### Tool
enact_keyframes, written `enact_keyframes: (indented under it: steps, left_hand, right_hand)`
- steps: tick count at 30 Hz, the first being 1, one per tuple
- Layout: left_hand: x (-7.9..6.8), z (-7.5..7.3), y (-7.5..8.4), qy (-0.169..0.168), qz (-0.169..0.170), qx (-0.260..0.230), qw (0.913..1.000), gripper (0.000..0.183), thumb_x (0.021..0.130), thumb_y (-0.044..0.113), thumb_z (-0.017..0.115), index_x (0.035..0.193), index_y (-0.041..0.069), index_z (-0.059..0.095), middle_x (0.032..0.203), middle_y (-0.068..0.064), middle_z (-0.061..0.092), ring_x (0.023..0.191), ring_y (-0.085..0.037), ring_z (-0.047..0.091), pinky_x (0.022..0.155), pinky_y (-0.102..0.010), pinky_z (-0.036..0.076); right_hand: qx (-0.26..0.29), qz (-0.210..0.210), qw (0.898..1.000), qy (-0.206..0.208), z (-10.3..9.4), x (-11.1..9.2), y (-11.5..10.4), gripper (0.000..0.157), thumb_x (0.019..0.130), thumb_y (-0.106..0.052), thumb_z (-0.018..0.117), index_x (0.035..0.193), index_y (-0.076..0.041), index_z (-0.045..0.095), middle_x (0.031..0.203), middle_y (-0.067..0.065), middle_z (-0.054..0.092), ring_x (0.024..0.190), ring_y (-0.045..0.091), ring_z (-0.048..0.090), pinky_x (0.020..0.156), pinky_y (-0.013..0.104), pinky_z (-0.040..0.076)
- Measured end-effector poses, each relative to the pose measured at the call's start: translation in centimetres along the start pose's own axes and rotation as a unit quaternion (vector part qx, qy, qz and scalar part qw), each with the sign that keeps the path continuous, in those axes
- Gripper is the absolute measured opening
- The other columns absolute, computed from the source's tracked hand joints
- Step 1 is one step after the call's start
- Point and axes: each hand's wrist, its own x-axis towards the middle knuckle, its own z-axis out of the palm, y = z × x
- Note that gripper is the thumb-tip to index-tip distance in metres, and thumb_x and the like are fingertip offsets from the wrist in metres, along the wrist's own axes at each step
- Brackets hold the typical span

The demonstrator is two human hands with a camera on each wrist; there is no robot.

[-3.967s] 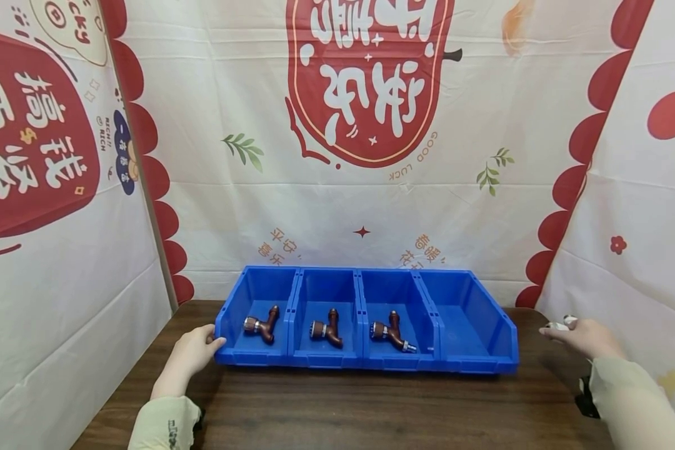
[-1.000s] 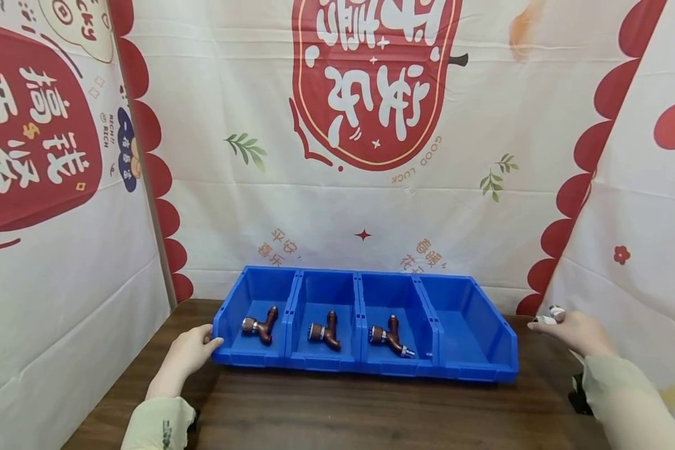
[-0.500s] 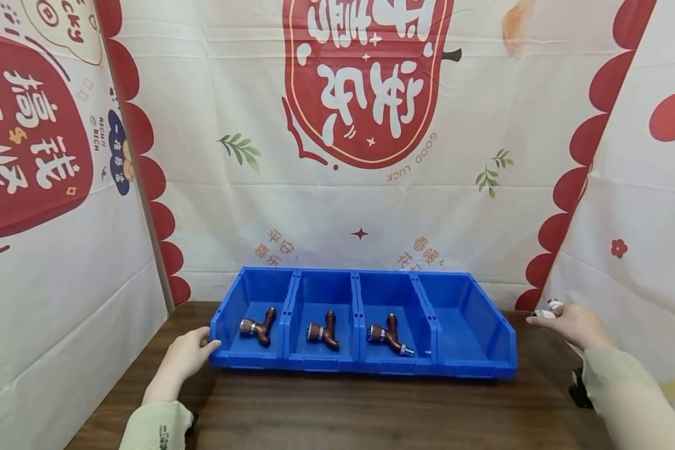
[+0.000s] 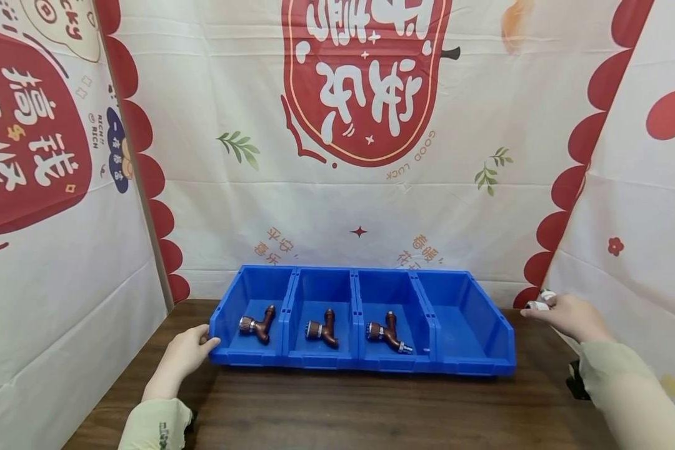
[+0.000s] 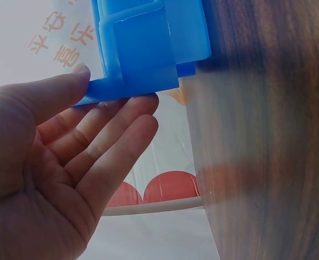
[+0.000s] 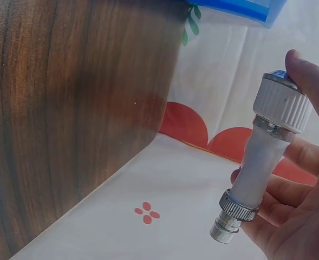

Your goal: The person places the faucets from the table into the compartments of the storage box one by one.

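My left hand (image 4: 184,355) holds the left end of a joined row of blue bins (image 4: 250,359), thumb against the rim and fingers below it in the left wrist view. Off the bins' right end, my right hand (image 4: 578,319) grips a white tap (image 6: 261,162) with a ribbed knob and a silver threaded nozzle; its thumb lies on the knob end. One brown tap lies in each of the three left compartments: left tap (image 4: 264,325), middle tap (image 4: 329,329), and third tap (image 4: 390,334), which has a silver nozzle. The rightmost compartment (image 4: 462,331) holds nothing visible.
The bins stand near the back of a dark wooden table (image 4: 337,412). A printed white cloth (image 4: 326,206) hangs close behind them, with more cloth at the left and right sides.
My right hand has shifted a little left and up with the white tap, toward the bins' right end. My left hand stays at the left end, and the brown taps lie as before.
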Motion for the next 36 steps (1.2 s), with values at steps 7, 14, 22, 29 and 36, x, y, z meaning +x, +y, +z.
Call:
enact_keyframes:
  steps: [7, 14, 22, 29, 36]
  left_hand:
    - [-0.1, 0.2, -0.3, -0.012, -0.008, -0.004, 0.9999, 0.023, 0.094, 0.02, 0.064, 0.103, -0.001, 0.062, 0.07, -0.003, 0.054, 0.065, -0.019, 0.051, 0.059, -0.035, 0.043]
    - [0.0, 0.2, -0.1, -0.005, -0.003, -0.007, 1.0, 0.019, 0.094, 0.02, 0.063, 0.098, 0.001, 0.062, 0.068, -0.003, 0.051, 0.063, -0.019, 0.049, 0.057, -0.035, 0.04]
    - [-0.1, 0.3, -0.4, -0.008, -0.004, -0.006, 0.9999, 0.023, 0.094, 0.021, 0.063, 0.102, -0.001, 0.062, 0.071, -0.004, 0.055, 0.066, -0.02, 0.051, 0.06, -0.037, 0.044]
    - [0.1, 0.0, -0.4, -0.009, -0.004, -0.003, 0.9999, 0.029, 0.094, 0.021, 0.063, 0.109, -0.004, 0.062, 0.078, -0.007, 0.061, 0.069, -0.021, 0.054, 0.063, -0.041, 0.049]
    - [0.3, 0.2, -0.5, -0.003, 0.002, -0.003, 1.0, 0.027, 0.094, 0.021, 0.064, 0.107, -0.004, 0.062, 0.074, -0.005, 0.058, 0.067, -0.02, 0.052, 0.061, -0.038, 0.046]
  right_hand:
    - [0.007, 0.002, 1.0, -0.009, 0.2, -0.1, -0.2, 0.067, 0.083, -0.055, 0.068, 0.093, 0.011, 0.062, 0.077, 0.009, 0.062, 0.069, 0.023, 0.056, 0.057, 0.036, 0.05]
    - [-0.008, -0.004, 1.0, 0.003, 0.2, 0.0, -0.1, 0.072, 0.082, -0.058, 0.068, 0.096, 0.013, 0.061, 0.079, 0.012, 0.062, 0.071, 0.025, 0.056, 0.056, 0.037, 0.049]
    - [-0.007, 0.005, 1.0, -0.006, 0.1, 0.0, -0.6, 0.077, 0.081, -0.058, 0.068, 0.102, 0.015, 0.058, 0.084, 0.017, 0.062, 0.075, 0.029, 0.057, 0.057, 0.038, 0.051]
    - [-0.008, 0.003, 1.0, -0.005, -0.3, -0.1, -1.6, 0.079, 0.081, -0.058, 0.068, 0.104, 0.017, 0.057, 0.086, 0.02, 0.061, 0.077, 0.031, 0.057, 0.057, 0.04, 0.051]
    - [-0.007, 0.001, 1.0, -0.006, -0.6, -0.2, -2.0, 0.08, 0.082, -0.059, 0.067, 0.105, 0.018, 0.057, 0.087, 0.023, 0.061, 0.078, 0.032, 0.057, 0.058, 0.041, 0.052]
